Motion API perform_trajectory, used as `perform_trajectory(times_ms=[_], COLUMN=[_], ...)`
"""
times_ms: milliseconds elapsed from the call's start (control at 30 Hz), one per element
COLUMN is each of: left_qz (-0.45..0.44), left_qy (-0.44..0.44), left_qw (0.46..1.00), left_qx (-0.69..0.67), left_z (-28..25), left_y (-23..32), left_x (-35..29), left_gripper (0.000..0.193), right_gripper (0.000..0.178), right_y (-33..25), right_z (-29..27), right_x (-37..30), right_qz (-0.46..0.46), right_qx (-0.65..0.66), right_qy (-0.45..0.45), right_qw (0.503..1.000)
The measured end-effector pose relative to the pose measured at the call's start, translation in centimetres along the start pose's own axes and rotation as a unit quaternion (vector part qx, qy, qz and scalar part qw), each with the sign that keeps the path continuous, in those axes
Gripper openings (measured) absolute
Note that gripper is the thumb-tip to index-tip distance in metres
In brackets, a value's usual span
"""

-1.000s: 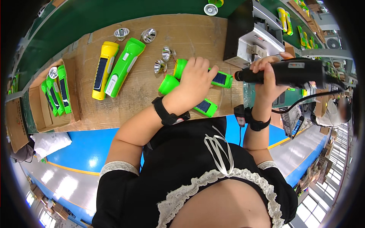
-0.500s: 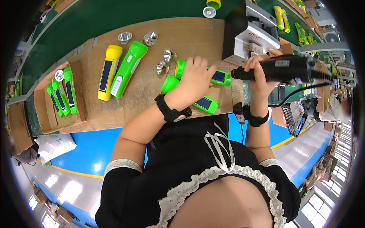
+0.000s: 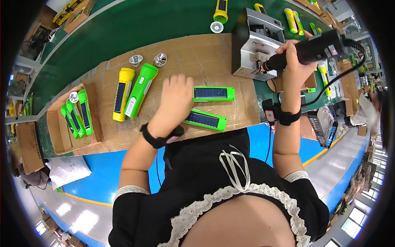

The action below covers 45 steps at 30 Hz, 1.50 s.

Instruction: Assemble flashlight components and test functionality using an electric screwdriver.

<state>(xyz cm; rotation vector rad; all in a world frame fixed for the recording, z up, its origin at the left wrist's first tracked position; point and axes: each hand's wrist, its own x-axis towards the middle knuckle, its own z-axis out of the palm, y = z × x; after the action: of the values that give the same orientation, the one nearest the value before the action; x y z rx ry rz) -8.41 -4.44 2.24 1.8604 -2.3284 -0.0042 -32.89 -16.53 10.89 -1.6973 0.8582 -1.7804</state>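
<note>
My right hand (image 3: 297, 66) is wrapped round a black electric screwdriver (image 3: 319, 48), its tip at the front of the grey and black screw feeder (image 3: 257, 45). My left hand (image 3: 177, 96) is closed over the head ends of two green flashlights, hiding those ends; whatever its fingers hold is out of sight. The upper green flashlight (image 3: 213, 94) and the lower green flashlight (image 3: 205, 120) lie on the cardboard, dark solar panels up. Left of that hand lie a yellow flashlight (image 3: 122, 94), a larger green flashlight (image 3: 141, 90) and two shiny reflectors (image 3: 160, 59).
A cardboard box (image 3: 54, 119) at the left holds several green flashlights. Beyond the cardboard sheet (image 3: 197, 53), a yellow flashlight (image 3: 221, 15) lies near a round reflector (image 3: 217, 27). The screwdriver's cord (image 3: 335, 85) hangs at the right, above a black crate (image 3: 321, 127).
My right hand has moved the screwdriver from the upper green flashlight's end to the screw feeder. My left hand has shifted left, uncovering the panels. The view has shifted too.
</note>
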Motion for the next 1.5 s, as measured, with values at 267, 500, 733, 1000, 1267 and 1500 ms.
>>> perform_trajectory(times_ms=[267, 500, 733, 1000, 1267, 1500], left_qz=[0.058, 0.078, 0.066, 0.063, 0.052, 0.058], left_qy=[0.042, 0.06, 0.075, 0.09, 0.091, 0.095], left_qw=[0.979, 0.973, 0.97, 0.968, 0.967, 0.979], left_qx=[-0.193, -0.208, -0.221, -0.228, -0.231, -0.17], left_z=[1.7, 2.9, 3.4, 3.7, 3.7, 3.9], left_y=[-0.4, -0.6, -0.6, -0.6, -0.7, -0.5], left_x=[2.0, 1.8, 1.6, 1.4, 1.3, 1.3], left_gripper=[0.045, 0.05, 0.049, 0.05, 0.051, 0.055], right_gripper=[0.044, 0.062, 0.061, 0.058, 0.057, 0.055], right_y=[-1.8, -4.1, -3.8, -3.6, -3.2, -2.4], right_z=[2.3, 6.3, 7.3, 7.3, 7.7, 8.5], right_x=[-3.8, -8.9, -9.6, -9.9, -10.3, -10.8], right_qz=[0.072, 0.059, 0.066, 0.068, 0.067, 0.047], right_qx=[0.256, 0.216, 0.201, 0.217, 0.223, 0.197], right_qy=[-0.055, -0.156, -0.151, -0.134, -0.15, -0.174], right_qw=[0.962, 0.962, 0.966, 0.965, 0.961, 0.964])
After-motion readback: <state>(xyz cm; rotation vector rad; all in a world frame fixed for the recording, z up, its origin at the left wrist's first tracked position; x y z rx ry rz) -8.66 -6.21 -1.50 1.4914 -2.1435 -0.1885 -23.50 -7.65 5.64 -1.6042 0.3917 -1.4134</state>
